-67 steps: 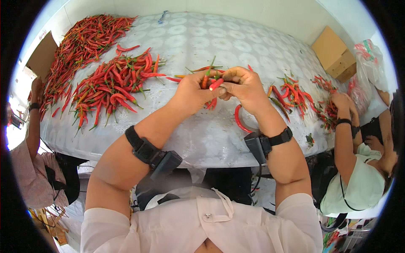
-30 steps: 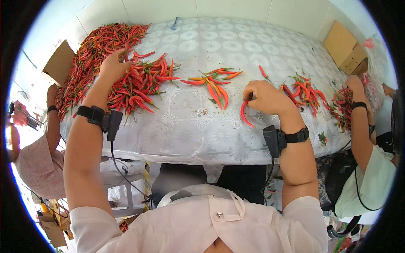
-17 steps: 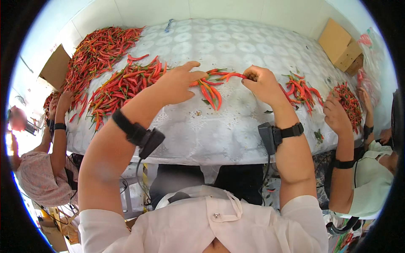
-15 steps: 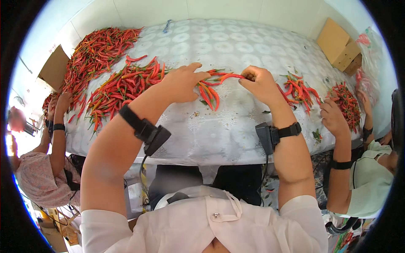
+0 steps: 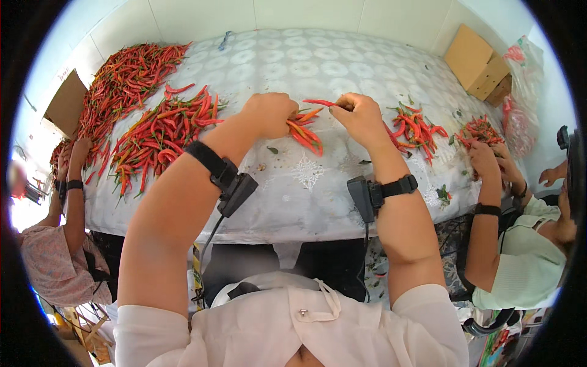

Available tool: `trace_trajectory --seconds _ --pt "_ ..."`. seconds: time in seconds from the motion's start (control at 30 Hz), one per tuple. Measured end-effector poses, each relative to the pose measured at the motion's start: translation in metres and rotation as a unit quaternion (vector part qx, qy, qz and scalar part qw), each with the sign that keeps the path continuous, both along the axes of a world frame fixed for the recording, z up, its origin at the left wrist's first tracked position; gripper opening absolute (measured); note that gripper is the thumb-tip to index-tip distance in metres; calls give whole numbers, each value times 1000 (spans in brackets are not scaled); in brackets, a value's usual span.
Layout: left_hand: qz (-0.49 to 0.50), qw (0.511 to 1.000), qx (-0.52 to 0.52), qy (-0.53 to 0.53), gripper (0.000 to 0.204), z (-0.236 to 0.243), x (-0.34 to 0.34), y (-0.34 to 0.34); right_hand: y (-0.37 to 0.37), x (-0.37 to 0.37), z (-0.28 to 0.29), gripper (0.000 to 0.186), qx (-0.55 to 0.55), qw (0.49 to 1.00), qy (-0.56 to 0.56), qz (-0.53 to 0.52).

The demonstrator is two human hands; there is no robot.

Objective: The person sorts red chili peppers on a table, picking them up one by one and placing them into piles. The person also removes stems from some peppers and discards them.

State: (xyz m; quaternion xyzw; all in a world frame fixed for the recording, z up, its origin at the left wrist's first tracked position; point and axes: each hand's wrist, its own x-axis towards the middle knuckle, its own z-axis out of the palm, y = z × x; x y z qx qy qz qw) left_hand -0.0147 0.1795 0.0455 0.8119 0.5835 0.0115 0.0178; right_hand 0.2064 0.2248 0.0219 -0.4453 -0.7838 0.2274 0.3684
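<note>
My left hand [image 5: 271, 115] curls over a small group of red and orange chillies [image 5: 307, 136] in the middle of the table; its fingertips and whatever they hold are hidden. Just to its right, my right hand [image 5: 354, 116] pinches a red chilli [image 5: 318, 103], which points leftward. A larger loose pile of red chillies [image 5: 156, 134] lies to the left of my hands. Another small heap of chillies [image 5: 416, 127] is beside my right hand, and a few green leaf bits dot the cloth.
A white patterned table cover [image 5: 287, 208]. A big chilli heap [image 5: 125, 73] fills the back left, near cardboard [image 5: 64, 98]. Cardboard boxes [image 5: 471, 64] and a plastic bag [image 5: 520, 104] stand right. Co-workers' hands [image 5: 78, 150] [image 5: 483, 159] work at both sides, the right one at another chilli pile [image 5: 474, 131].
My left hand has moved rightward from the large pile to the small group, and its spread fingers have curled. My right hand has risen toward the middle with a red chilli.
</note>
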Motion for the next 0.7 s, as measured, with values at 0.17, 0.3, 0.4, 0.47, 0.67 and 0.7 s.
trace_trajectory --seconds 0.17,0.3,0.4,0.47,0.67,0.7 --pt "71 997 21 -22 18 -5 9 -10 2 2 1 29 3 998 -37 -43" --pt "59 995 23 -71 21 3 13 -34 1 3 1 28 -18 999 -36 -32" --pt "43 989 30 -136 24 4 6 -47 -5 0 6 27 -28 999 -22 0" --pt "50 983 28 -174 24 6 1 -53 -5 -1 5 25 -22 999 -4 24" --pt "127 944 63 -296 27 -4 -19 -57 -9 0 6 19 -33 994 -67 82" --pt "115 946 81 -292 27 -8 -23 -56 -11 0 6 18 -40 991 -91 92"
